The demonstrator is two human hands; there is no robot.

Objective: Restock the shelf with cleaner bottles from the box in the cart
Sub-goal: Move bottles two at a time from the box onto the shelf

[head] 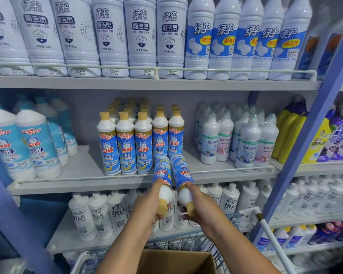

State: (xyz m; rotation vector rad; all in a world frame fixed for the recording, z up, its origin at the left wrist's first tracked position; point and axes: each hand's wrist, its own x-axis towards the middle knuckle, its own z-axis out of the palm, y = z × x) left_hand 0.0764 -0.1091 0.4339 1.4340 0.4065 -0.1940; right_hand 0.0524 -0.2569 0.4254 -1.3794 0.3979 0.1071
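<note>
fingers (183, 212) mostly hidden behind two gripped bottles (162, 175).

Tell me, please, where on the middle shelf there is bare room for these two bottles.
Bare shelf lies in front of the two set-back yellow-capped bottles, beside the front row of three. A wider bare strip lies between that row and the light-blue bottles. The clear-capped white bottles stand crowded.

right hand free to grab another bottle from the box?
Probably not: the right hand already grips a yellow-capped cleaner bottle at the middle shelf rail. The cardboard box sits below, unobstructed.
</note>
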